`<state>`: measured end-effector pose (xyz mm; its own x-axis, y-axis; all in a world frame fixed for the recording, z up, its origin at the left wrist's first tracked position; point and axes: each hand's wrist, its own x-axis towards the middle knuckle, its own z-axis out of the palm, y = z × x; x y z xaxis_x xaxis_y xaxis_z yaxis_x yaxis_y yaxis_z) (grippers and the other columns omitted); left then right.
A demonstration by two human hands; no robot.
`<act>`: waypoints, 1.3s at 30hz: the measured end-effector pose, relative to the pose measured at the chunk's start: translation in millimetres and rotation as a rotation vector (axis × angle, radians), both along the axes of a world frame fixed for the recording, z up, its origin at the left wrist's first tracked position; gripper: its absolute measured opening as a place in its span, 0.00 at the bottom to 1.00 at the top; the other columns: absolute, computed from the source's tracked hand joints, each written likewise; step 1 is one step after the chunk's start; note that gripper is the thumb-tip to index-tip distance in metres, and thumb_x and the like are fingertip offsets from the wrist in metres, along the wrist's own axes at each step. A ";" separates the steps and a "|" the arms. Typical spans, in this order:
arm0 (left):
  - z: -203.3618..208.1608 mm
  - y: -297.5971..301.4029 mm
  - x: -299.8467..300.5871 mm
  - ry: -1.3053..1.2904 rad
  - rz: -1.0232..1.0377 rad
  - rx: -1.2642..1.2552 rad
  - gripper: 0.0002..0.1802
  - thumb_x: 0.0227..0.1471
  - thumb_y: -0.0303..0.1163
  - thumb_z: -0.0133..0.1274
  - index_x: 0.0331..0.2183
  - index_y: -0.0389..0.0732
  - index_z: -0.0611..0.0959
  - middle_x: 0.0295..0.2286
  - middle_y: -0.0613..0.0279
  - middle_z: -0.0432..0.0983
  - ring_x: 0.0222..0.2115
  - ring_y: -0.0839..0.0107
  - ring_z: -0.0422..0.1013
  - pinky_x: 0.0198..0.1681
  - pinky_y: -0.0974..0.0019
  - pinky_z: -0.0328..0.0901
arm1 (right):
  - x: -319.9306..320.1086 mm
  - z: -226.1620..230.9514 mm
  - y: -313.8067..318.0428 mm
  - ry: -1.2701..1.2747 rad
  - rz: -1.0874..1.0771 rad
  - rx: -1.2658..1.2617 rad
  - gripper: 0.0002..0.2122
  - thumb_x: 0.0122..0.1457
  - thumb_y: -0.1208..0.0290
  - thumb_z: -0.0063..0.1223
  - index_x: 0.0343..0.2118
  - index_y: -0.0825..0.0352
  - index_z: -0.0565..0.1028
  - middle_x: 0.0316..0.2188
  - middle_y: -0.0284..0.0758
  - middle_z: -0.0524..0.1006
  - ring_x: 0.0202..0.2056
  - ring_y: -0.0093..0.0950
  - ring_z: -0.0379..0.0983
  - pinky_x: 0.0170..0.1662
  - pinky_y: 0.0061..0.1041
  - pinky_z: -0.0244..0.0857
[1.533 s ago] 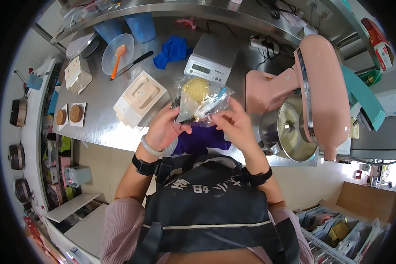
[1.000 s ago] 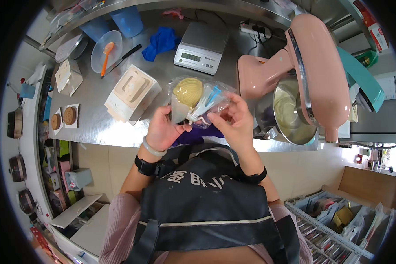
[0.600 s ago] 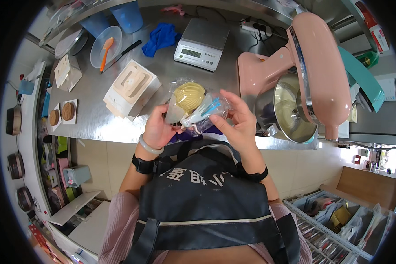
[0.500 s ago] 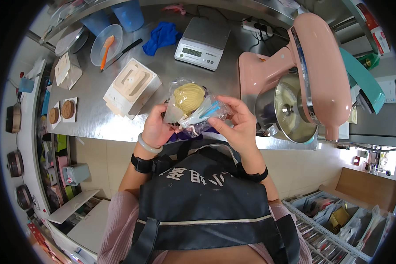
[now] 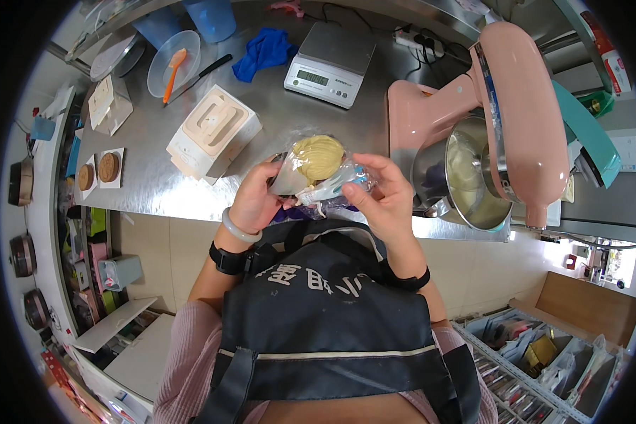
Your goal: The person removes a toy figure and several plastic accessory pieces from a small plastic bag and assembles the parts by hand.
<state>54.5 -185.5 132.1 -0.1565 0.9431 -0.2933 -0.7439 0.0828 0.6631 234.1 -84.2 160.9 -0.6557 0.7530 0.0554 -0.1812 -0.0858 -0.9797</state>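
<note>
Above the front edge of the steel table, a crinkled clear plastic package (image 5: 318, 161) is held between both hands. Inside it are a round, ridged yellow-green piece (image 5: 319, 157) and a smaller white and blue item whose kind I cannot make out. My left hand (image 5: 254, 198) grips the package's left side, fingers partly behind it. My right hand (image 5: 389, 198) pinches its right side, thumb on top near the blue part. Something purple (image 5: 293, 212) shows just beneath the package.
A pink stand mixer (image 5: 519, 127) with a steel bowl (image 5: 431, 169) stands close on the right. Beyond the package is a digital scale (image 5: 330, 67). A handled white box (image 5: 215, 134), blue cloth (image 5: 263, 54), clear bowl with orange spatula (image 5: 173, 74) and two round biscuits (image 5: 109, 167) lie leftward.
The package has shifted slightly right and tipped in my hands, so the yellow-green piece sits further right and the blue part is more covered. Both hands keep their hold.
</note>
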 end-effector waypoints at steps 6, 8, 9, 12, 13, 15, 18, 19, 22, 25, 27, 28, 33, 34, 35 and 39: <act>6.3 3.5 5.8 -0.084 0.012 0.000 0.23 0.51 0.40 0.35 0.44 0.36 0.70 0.31 0.58 0.74 0.24 0.70 0.70 0.19 0.72 0.61 | -1.3 1.4 0.6 -0.024 -0.103 -0.089 0.16 0.47 0.78 0.60 0.39 0.72 0.69 0.32 0.34 0.74 0.30 0.17 0.70 0.32 0.15 0.66; 11.5 4.7 7.9 -0.104 0.074 -0.015 0.26 0.51 0.41 0.35 0.47 0.35 0.68 0.32 0.57 0.74 0.25 0.68 0.71 0.19 0.72 0.62 | -2.2 2.5 1.5 -0.029 -0.132 -0.114 0.16 0.47 0.77 0.61 0.38 0.73 0.69 0.30 0.35 0.74 0.28 0.18 0.70 0.30 0.16 0.66; 15.6 5.7 7.4 -0.110 0.072 0.012 0.28 0.51 0.42 0.35 0.50 0.35 0.65 0.33 0.56 0.74 0.24 0.68 0.71 0.19 0.71 0.63 | -1.8 2.6 1.2 -0.033 -0.165 -0.143 0.16 0.47 0.75 0.61 0.37 0.73 0.69 0.29 0.37 0.74 0.26 0.19 0.71 0.28 0.16 0.67; 13.4 6.6 4.7 -0.109 0.056 0.076 0.31 0.50 0.44 0.35 0.52 0.35 0.62 0.36 0.55 0.73 0.24 0.66 0.72 0.21 0.70 0.65 | -1.1 3.4 1.9 -0.059 -0.153 -0.161 0.15 0.47 0.73 0.61 0.36 0.74 0.69 0.27 0.37 0.74 0.24 0.19 0.70 0.25 0.17 0.67; 11.6 6.1 3.9 -0.103 0.040 0.112 0.32 0.50 0.45 0.35 0.52 0.35 0.62 0.38 0.54 0.73 0.24 0.66 0.72 0.21 0.70 0.65 | -1.4 3.7 1.3 -0.059 -0.149 -0.161 0.15 0.47 0.73 0.61 0.36 0.74 0.69 0.27 0.37 0.74 0.24 0.19 0.70 0.25 0.17 0.67; 9.0 4.6 3.9 -0.117 0.041 0.132 0.31 0.50 0.45 0.36 0.52 0.35 0.62 0.39 0.54 0.72 0.26 0.66 0.72 0.23 0.70 0.65 | -1.4 3.0 -0.3 -0.041 -0.169 -0.169 0.15 0.47 0.73 0.61 0.35 0.73 0.69 0.26 0.36 0.73 0.23 0.19 0.70 0.26 0.16 0.67; 19.3 5.0 9.3 -0.132 0.092 0.124 0.31 0.51 0.45 0.37 0.52 0.36 0.62 0.41 0.56 0.70 0.29 0.68 0.72 0.25 0.70 0.66 | -0.7 1.4 -0.1 -0.023 -0.116 -0.151 0.15 0.48 0.74 0.60 0.36 0.73 0.68 0.26 0.36 0.73 0.23 0.19 0.70 0.26 0.16 0.67; 23.0 5.2 11.1 -0.131 0.143 0.095 0.31 0.51 0.45 0.38 0.53 0.36 0.62 0.42 0.56 0.70 0.31 0.69 0.72 0.26 0.70 0.66 | -1.0 1.4 -0.6 -0.024 -0.114 -0.151 0.15 0.48 0.74 0.60 0.36 0.73 0.68 0.26 0.36 0.73 0.23 0.19 0.70 0.26 0.16 0.67; 12.3 1.4 3.3 -0.123 0.052 0.246 0.30 0.51 0.45 0.39 0.53 0.37 0.62 0.44 0.58 0.68 0.35 0.71 0.70 0.27 0.71 0.66 | -1.8 2.5 -2.6 -0.008 -0.086 -0.148 0.15 0.49 0.76 0.58 0.38 0.72 0.67 0.26 0.35 0.72 0.23 0.19 0.70 0.27 0.16 0.67; 14.2 3.1 4.9 -0.100 0.077 0.229 0.30 0.51 0.44 0.39 0.53 0.36 0.63 0.45 0.58 0.68 0.35 0.72 0.70 0.26 0.71 0.66 | -1.1 0.8 -2.4 -0.013 -0.061 -0.152 0.15 0.50 0.77 0.56 0.39 0.72 0.66 0.28 0.36 0.72 0.25 0.20 0.70 0.27 0.17 0.67; 12.7 2.6 4.9 -0.090 0.090 0.230 0.30 0.52 0.43 0.39 0.52 0.36 0.63 0.46 0.58 0.67 0.38 0.71 0.69 0.30 0.70 0.67 | -1.4 -0.2 -2.0 0.016 -0.052 -0.174 0.15 0.51 0.78 0.55 0.40 0.72 0.65 0.30 0.36 0.72 0.28 0.20 0.70 0.28 0.17 0.68; 12.3 2.4 5.0 -0.080 0.101 0.230 0.29 0.52 0.42 0.39 0.52 0.36 0.63 0.47 0.57 0.66 0.41 0.70 0.69 0.34 0.69 0.67 | -1.4 0.4 -2.1 0.016 -0.051 -0.174 0.15 0.51 0.78 0.55 0.40 0.72 0.65 0.30 0.36 0.72 0.28 0.20 0.70 0.28 0.17 0.68; 14.9 2.4 5.7 -0.100 0.138 0.240 0.29 0.51 0.41 0.39 0.52 0.34 0.62 0.50 0.56 0.62 0.49 0.66 0.62 0.50 0.64 0.59 | -1.4 3.9 -2.3 0.036 -0.005 -0.172 0.15 0.51 0.80 0.54 0.41 0.72 0.64 0.32 0.36 0.71 0.29 0.20 0.70 0.31 0.18 0.68; 14.5 1.8 4.7 -0.109 0.114 0.260 0.29 0.51 0.40 0.39 0.52 0.34 0.62 0.51 0.55 0.61 0.52 0.65 0.60 0.54 0.63 0.55 | -1.4 3.6 -2.2 0.037 -0.005 -0.172 0.15 0.51 0.80 0.54 0.41 0.72 0.64 0.32 0.36 0.71 0.29 0.20 0.70 0.31 0.18 0.68; 14.7 2.5 5.4 -0.109 0.113 0.261 0.29 0.51 0.40 0.39 0.52 0.34 0.62 0.51 0.55 0.61 0.52 0.65 0.60 0.54 0.63 0.55 | -1.2 2.5 -1.9 0.036 -0.008 -0.161 0.15 0.51 0.80 0.54 0.41 0.72 0.64 0.32 0.36 0.71 0.29 0.20 0.70 0.31 0.18 0.67; 18.2 3.0 6.3 -0.061 0.131 0.266 0.29 0.51 0.40 0.39 0.52 0.33 0.62 0.51 0.55 0.60 0.52 0.65 0.59 0.54 0.63 0.55 | 0.7 1.5 -0.5 0.005 0.006 -0.126 0.15 0.50 0.81 0.54 0.41 0.71 0.64 0.33 0.36 0.71 0.29 0.19 0.70 0.32 0.17 0.66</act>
